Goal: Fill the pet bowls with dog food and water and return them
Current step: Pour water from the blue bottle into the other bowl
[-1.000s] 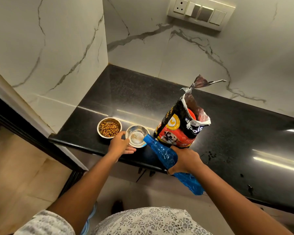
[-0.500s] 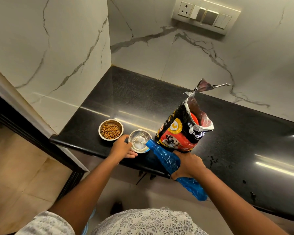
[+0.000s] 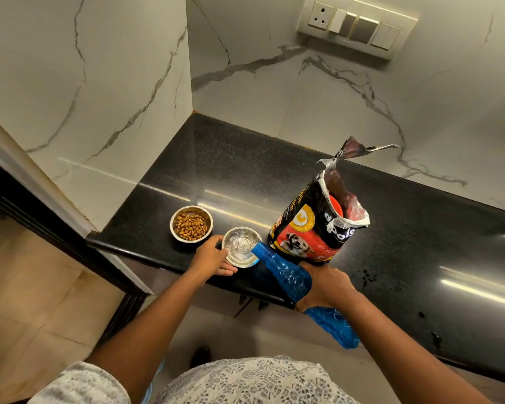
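On black counter (image 3: 245, 170): two bowls (image 3: 191, 223), one bottle (image 3: 286, 275), one bag (image 3: 312, 225).

Short-sleeved pale grey top (image 3: 245, 383) with a small dark floral print, forearms bare below the sleeves

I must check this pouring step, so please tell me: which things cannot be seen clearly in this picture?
- Head view: the middle of the blue bottle is covered by the right hand.
- Head view: the near rim of the water bowl is partly covered by the left hand.
- Head view: the water level is unclear because of glare.
- Head view: the food bag inside is too dark to see how much is left.
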